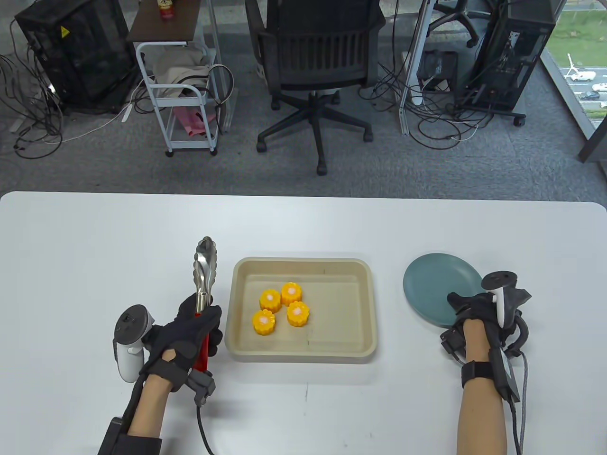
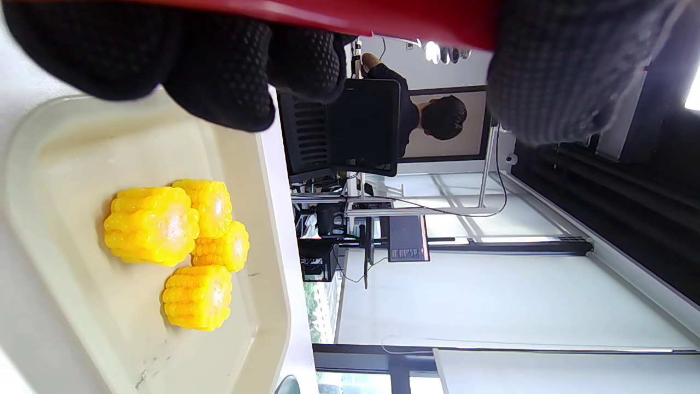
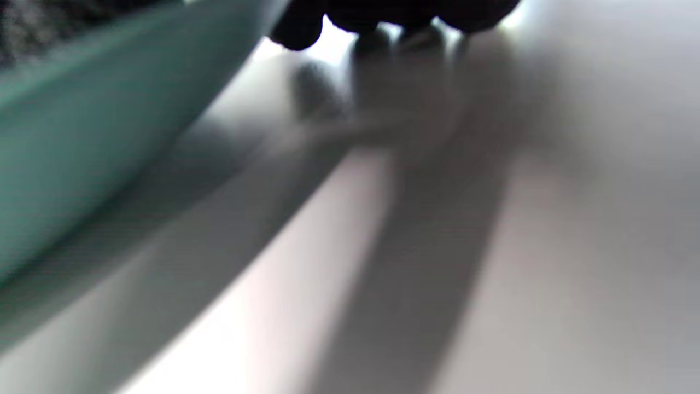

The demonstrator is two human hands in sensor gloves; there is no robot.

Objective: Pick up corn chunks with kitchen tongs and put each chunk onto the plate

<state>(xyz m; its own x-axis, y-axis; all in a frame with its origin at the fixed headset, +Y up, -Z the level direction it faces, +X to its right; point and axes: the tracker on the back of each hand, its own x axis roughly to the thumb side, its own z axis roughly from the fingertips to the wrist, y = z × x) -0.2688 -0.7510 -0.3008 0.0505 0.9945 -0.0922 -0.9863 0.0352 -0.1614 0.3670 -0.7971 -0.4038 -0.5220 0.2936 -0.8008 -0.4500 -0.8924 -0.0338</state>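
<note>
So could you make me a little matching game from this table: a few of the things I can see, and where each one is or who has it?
Things:
1. tongs
2. corn chunks
3. plate
4. tray

Places:
A. gripped at its edge by the right hand
B. in the middle of the table
C. held in the left hand
D. clustered in the tray

Pairs: 1-C, 2-D, 3-A, 4-B

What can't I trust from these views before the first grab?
- Tongs: tips look closed in the table view; the left wrist view cuts off all but a red strip.
- Right hand on the plate: fingers hidden by the tracker; right wrist view too blurred to show the grip.
- Corn: which chunks touch is unclear.
- Left hand: fingertips hidden behind the handle.
</note>
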